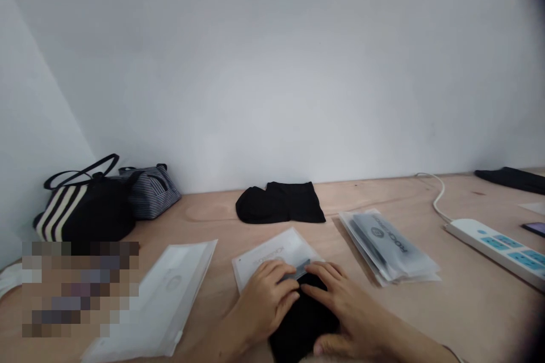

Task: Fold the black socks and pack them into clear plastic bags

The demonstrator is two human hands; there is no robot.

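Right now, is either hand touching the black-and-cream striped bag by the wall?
No, the left hand and right hand rest on a black cloth, well away from the bag.

matt black cloth (304, 317), smooth plywood tabletop (430, 323)

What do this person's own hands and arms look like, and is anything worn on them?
The left hand and the right hand are bare, with no gloves, rings or watch visible. The forearms also look bare, with no sleeve in view before the picture's lower edge cuts them off.

Head-worn view, angled down at hands (264, 300)
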